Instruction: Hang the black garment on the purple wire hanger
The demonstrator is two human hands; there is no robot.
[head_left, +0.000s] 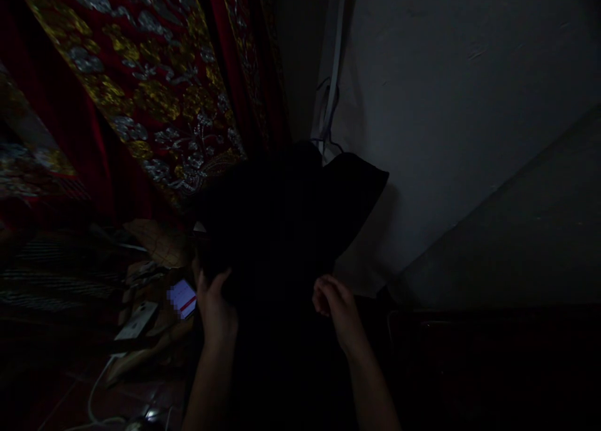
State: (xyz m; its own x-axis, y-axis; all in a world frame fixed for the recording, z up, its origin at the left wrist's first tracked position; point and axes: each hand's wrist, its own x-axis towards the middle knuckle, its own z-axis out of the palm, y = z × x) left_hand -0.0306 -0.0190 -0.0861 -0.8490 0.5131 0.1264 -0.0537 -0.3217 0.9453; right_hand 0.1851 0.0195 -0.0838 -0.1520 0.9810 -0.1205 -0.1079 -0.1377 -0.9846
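A black garment (282, 218) hangs in front of me from a thin dark hanger (328, 137); its folds are lost in the darkness. At the garment's left side is my left hand (216, 309), thumb and forefinger spread apart; whether it touches the cloth is hard to see. My right hand (334, 299) is at the right edge of the garment, with its fingers curled closed on the dark cloth. The exact grip is too dim to make out.
Red cloth with gold and silver ornament (159, 87) hangs at upper left. Below it are a lit phone (182, 298) and a white power strip (136, 324) with a cable. A pale pipe (337, 49) runs down the grey wall (469, 106).
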